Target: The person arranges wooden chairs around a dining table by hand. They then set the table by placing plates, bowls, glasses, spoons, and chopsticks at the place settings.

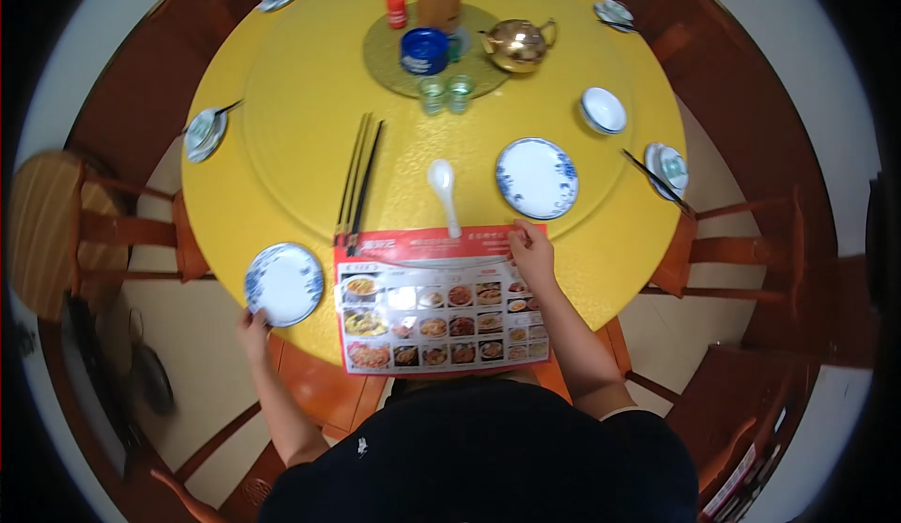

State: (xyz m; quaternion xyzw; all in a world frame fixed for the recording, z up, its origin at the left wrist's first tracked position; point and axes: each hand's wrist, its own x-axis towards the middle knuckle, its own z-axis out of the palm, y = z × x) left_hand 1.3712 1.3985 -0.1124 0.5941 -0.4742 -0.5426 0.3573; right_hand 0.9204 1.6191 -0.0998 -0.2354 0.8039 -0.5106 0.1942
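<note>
The left hand [251, 333] pinches the lower-left blue-and-white plate [283, 285]; the right hand [531, 253], grip unclear, overlaps the laid-out picture menu [446, 312], upper-right bowl [603, 110] untouched.

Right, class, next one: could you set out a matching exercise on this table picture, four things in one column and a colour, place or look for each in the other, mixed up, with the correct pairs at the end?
Column one
1. teapot
2. spoon
3. menu
4. left hand

Column two
A. printed with rows of food pictures
B. at the rim of a plate
C. gold, with a spout
D. white, between chopsticks and another plate

Pairs: 1-C, 2-D, 3-A, 4-B
</note>
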